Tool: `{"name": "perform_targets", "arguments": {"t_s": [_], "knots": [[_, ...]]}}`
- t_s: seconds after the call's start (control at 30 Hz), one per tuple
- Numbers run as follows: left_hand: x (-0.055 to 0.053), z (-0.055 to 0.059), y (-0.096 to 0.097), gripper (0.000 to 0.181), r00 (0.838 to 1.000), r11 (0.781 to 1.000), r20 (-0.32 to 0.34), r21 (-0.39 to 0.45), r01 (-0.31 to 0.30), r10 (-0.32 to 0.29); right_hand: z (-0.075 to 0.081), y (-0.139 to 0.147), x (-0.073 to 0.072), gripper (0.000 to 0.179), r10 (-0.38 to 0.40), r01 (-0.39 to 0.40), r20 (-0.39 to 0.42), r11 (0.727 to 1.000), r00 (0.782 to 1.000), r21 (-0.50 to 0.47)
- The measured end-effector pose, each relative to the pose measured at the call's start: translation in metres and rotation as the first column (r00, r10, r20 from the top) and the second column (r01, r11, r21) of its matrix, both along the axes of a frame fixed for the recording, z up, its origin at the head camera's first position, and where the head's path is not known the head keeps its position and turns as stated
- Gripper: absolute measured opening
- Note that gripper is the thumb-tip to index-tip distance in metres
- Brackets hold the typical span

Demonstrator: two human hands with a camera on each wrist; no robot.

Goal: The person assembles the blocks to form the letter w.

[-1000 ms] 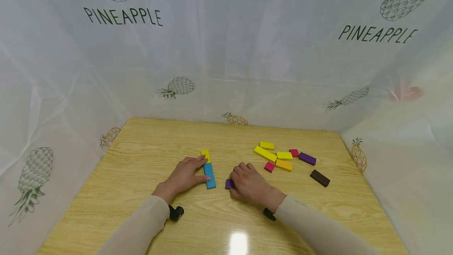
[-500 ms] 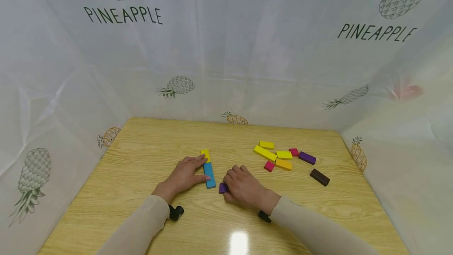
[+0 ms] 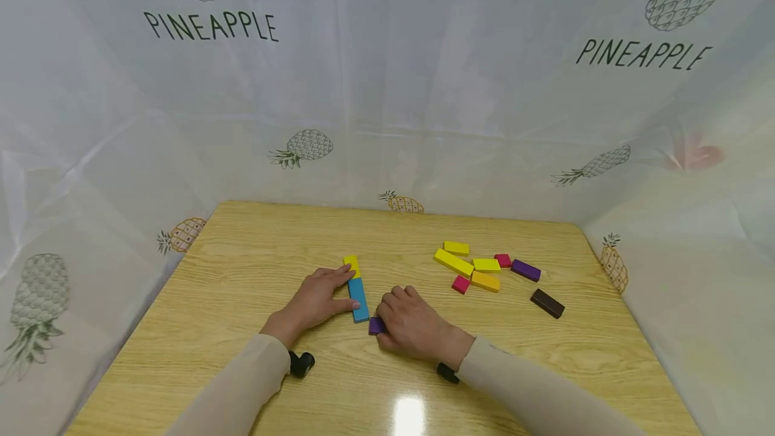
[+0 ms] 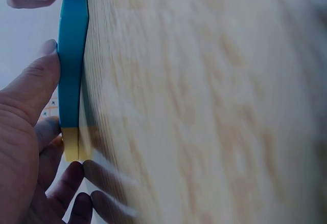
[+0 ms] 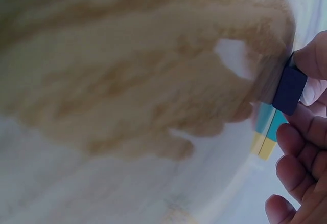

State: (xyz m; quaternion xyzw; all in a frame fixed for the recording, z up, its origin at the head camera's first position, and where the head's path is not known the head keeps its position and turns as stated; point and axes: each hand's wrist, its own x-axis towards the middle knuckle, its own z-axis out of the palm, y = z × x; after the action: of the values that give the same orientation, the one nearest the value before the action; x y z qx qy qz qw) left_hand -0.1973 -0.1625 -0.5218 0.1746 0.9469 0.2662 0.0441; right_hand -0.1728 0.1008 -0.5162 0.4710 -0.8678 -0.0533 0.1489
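A blue block (image 3: 358, 300) and a yellow block (image 3: 352, 266) lie end to end in a line on the table. My left hand (image 3: 315, 298) rests at their left side, its thumb on the blue block and a fingertip on the yellow one. My right hand (image 3: 414, 325) pinches a purple block (image 3: 376, 325) between thumb and fingers, partly hiding it. One corner of this purple block is right at the near end of the blue block (image 4: 72, 60). In the right wrist view, the end of the purple block (image 5: 290, 90) faces the camera.
To the right lie a long yellow block (image 3: 453, 263), two shorter yellow blocks, an orange block (image 3: 486, 281), two red blocks, another purple block (image 3: 525, 270) and a dark brown block (image 3: 547, 303). A pineapple-print sheet (image 3: 387, 86) hangs around the wooden table (image 3: 272, 234).
My right hand has slid the purple block leftward and slightly nearer, up to the blue block's near end. The left hand and the lined-up blocks have stayed in place.
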Motion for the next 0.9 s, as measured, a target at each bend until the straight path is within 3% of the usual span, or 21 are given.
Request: {"name": "perform_targets", "arguments": {"t_s": [0.9], "knots": [[0.0015, 0.0037, -0.0009, 0.074, 1.0, 1.0, -0.004, 0.003, 0.002, -0.002, 0.0007, -0.0035, -0.0007, 0.035, -0.007, 0.007, -0.007, 1.0, 1.0, 0.003]]}}
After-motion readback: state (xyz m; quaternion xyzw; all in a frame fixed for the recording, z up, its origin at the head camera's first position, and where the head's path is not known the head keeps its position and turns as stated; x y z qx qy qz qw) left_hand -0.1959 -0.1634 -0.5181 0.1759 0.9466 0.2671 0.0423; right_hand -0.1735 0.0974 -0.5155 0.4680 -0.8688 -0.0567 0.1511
